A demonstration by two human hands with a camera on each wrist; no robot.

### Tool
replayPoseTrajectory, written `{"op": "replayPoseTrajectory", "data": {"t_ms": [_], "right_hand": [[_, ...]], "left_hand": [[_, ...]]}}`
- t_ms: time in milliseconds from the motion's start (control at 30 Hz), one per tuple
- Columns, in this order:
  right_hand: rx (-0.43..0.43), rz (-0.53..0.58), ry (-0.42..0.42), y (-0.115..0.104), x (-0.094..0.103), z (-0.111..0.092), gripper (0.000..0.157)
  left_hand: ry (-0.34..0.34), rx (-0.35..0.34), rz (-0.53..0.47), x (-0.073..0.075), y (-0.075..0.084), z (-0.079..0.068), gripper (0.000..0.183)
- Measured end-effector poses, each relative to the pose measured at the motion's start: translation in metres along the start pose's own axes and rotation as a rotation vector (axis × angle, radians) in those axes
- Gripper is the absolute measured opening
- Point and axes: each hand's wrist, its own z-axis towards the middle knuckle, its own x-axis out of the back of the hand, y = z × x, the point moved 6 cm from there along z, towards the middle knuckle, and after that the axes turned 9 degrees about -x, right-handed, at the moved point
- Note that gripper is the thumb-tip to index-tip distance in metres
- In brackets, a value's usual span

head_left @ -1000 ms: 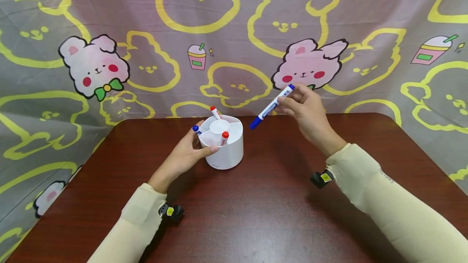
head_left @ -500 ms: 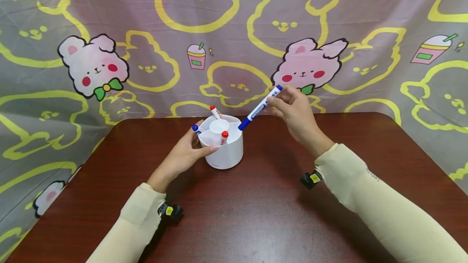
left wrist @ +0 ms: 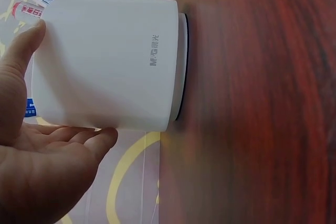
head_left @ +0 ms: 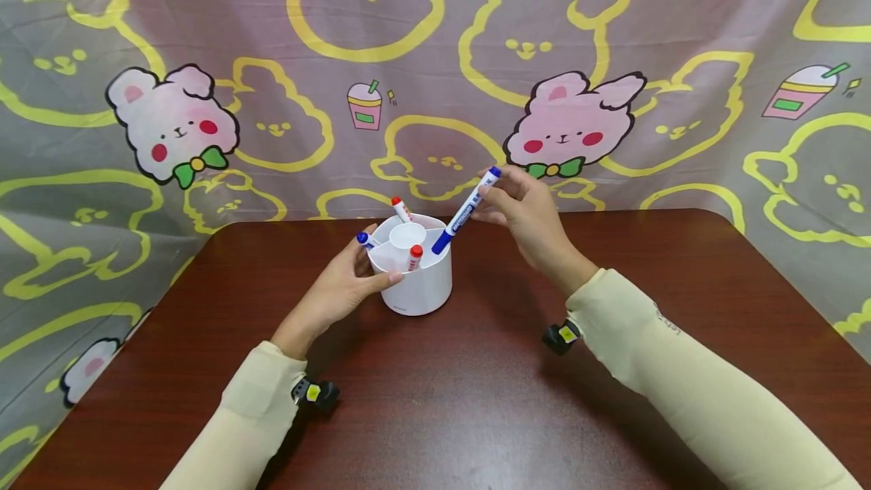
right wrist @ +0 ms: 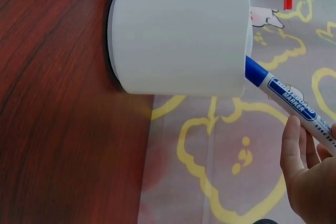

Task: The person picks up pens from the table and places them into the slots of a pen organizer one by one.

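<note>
A round white pen holder (head_left: pixel 418 293) with dividers and a central cup stands on the table. My left hand (head_left: pixel 333 289) grips its left side, thumb at the front rim and fingers curled round the back. Between thumb and fingers, my right hand (head_left: pixel 531 221) pinches a blue whiteboard marker (head_left: pixel 466 210), tilted with its blue cap down inside the holder's right compartment. In the right wrist view the lower end of the cap is hidden behind the holder's wall. Two red-ended markers, one at the back (head_left: pixel 400 208) and one at the front (head_left: pixel 415 257), and a blue-ended marker (head_left: pixel 365 240) stand in other compartments.
The dark red-brown wooden table (head_left: pixel 435 399) reaches back to a grey-pink curtain (head_left: pixel 422 36) with yellow bear outlines and rabbit faces. Both forearms, in cream sleeves, come in from the front corners, each with a black wrist camera.
My right hand has moved left and slightly down with the blue marker, bringing its cap from beside the pen holder to inside the rim. The left hand stays on the holder.
</note>
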Motion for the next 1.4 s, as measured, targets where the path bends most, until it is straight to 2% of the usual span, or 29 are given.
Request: {"op": "replayPoseTrajectory", "data": {"t_ms": [200, 500, 867, 1167, 1400], "right_hand": [[-0.004, -0.013, 0.008, 0.004, -0.004, 0.001, 0.029], [-0.027, -0.058, 0.022, 0.01, -0.013, 0.006, 0.029], [-0.025, -0.096, 0.041, 0.02, -0.018, 0.008, 0.032], [-0.041, -0.171, 0.04, 0.027, -0.028, 0.008, 0.033], [-0.087, -0.249, 0.04, 0.033, -0.035, 0.005, 0.029]], "left_hand": [[-0.005, 0.036, 0.021, 0.0, 0.001, 0.0, 0.092], [-0.011, 0.006, 0.011, 0.001, 0.002, -0.001, 0.084], [-0.013, 0.026, 0.029, 0.002, -0.001, -0.001, 0.089], [-0.01, 0.014, 0.028, 0.002, 0.001, 0.0, 0.089], [-0.016, 0.019, 0.041, 0.002, 0.0, -0.001, 0.088]]}}
